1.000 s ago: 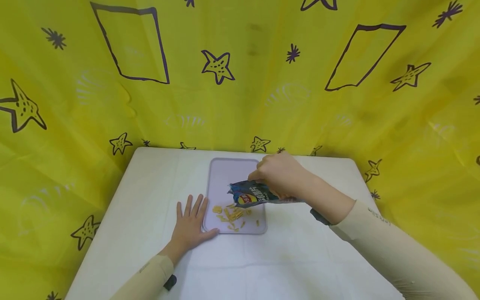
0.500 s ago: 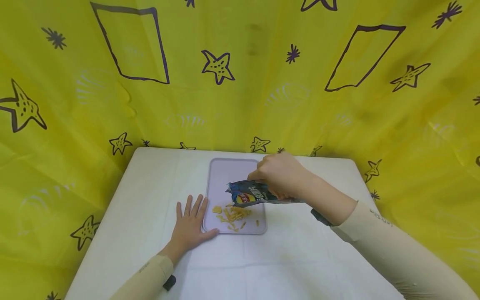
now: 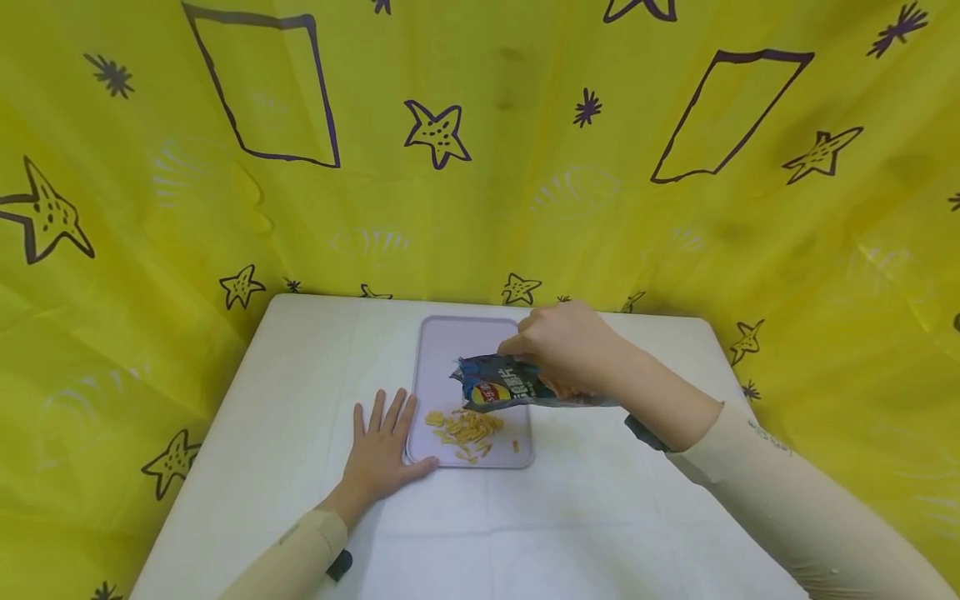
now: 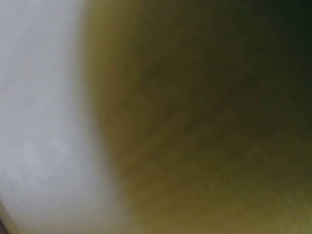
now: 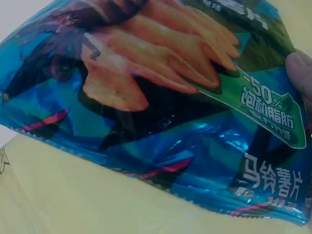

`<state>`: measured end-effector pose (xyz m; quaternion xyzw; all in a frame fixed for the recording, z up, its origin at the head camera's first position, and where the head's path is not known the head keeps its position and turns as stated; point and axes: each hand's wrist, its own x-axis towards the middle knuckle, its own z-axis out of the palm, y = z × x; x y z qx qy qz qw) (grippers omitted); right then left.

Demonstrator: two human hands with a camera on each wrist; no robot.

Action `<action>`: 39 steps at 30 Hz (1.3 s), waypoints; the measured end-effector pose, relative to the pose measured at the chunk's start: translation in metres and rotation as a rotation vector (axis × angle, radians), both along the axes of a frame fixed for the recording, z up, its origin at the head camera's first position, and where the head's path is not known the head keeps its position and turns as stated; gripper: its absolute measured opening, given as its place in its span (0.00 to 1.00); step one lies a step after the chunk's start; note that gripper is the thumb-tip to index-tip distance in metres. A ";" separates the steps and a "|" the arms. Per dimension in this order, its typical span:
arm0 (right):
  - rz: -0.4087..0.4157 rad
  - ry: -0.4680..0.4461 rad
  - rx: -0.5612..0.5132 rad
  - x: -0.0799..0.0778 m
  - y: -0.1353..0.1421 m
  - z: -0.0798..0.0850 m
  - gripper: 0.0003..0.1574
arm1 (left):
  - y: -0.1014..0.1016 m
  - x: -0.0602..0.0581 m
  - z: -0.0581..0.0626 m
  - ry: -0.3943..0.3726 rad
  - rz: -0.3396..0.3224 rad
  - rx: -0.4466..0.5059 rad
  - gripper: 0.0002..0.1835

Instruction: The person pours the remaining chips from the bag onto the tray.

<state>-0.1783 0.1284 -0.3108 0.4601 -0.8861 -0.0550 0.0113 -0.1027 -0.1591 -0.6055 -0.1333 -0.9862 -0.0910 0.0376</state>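
Observation:
My right hand (image 3: 566,342) grips a dark blue bag of potato chips (image 3: 495,383) from above, its torn mouth tipped down to the left over a pale lilac tray (image 3: 450,342). Below that mouth, a small heap of yellow chip pieces (image 3: 468,429) lies on the tray's near half. My left hand (image 3: 382,450) rests flat with fingers spread, at the tray's near left edge. In the right wrist view the bag (image 5: 161,107) fills most of the picture, with part of a finger (image 5: 300,73) at its right side. The left wrist view is blurred.
The tray lies on a table with a white cloth (image 3: 600,508). A yellow curtain (image 3: 487,208) with starfish drawings hangs behind and on both sides of the table.
More chip pieces have dropped onto the tray and the heap has grown. The bag has risen slightly and become more level. My left hand has stayed in place.

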 end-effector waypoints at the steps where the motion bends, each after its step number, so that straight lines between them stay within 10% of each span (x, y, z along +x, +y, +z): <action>1: -0.003 -0.003 -0.004 0.000 0.000 0.000 0.35 | 0.000 0.000 0.000 -0.002 0.001 -0.002 0.61; 39: 0.058 0.079 0.063 0.003 -0.006 -0.004 0.35 | -0.001 0.002 0.002 0.019 -0.011 0.003 0.61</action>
